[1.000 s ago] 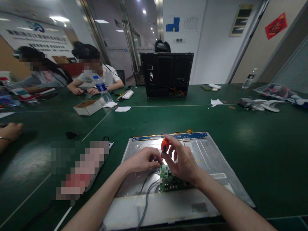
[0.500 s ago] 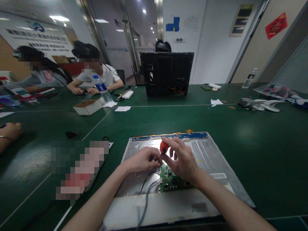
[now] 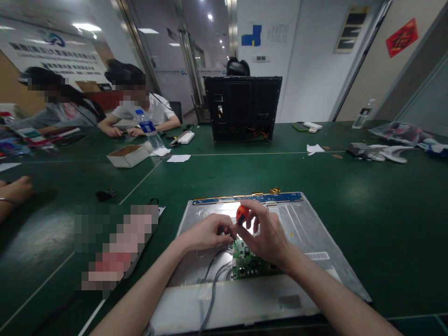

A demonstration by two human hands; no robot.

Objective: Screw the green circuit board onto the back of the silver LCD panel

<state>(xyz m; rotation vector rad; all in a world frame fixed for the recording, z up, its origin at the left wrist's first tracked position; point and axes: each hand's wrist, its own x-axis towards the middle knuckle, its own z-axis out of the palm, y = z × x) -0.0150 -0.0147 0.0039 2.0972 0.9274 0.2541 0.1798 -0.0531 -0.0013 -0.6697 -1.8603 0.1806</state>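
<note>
A silver metal display panel [image 3: 308, 228] lies face down on the green table in front of me, a blue strip [image 3: 280, 197] along its far edge. A small green circuit board [image 3: 247, 263] sits on its near middle, with grey cables [image 3: 213, 275] running off toward me. My right hand [image 3: 266, 235] grips a screwdriver with an orange handle [image 3: 242, 213], held upright over the board's far left corner. My left hand [image 3: 206, 232] pinches down beside the screwdriver's tip; the tip itself is hidden by fingers.
A black open computer case [image 3: 242, 108] stands at the table's far middle. Two people sit at the far left near a water bottle [image 3: 149, 128] and a white box [image 3: 128, 155]. Another person's hand [image 3: 16, 189] rests at the left edge. Parts lie at the far right [image 3: 380, 153].
The orange handle has shifted slightly between my right fingers, first left and then right, as if being turned. My left hand and the board have stayed put.
</note>
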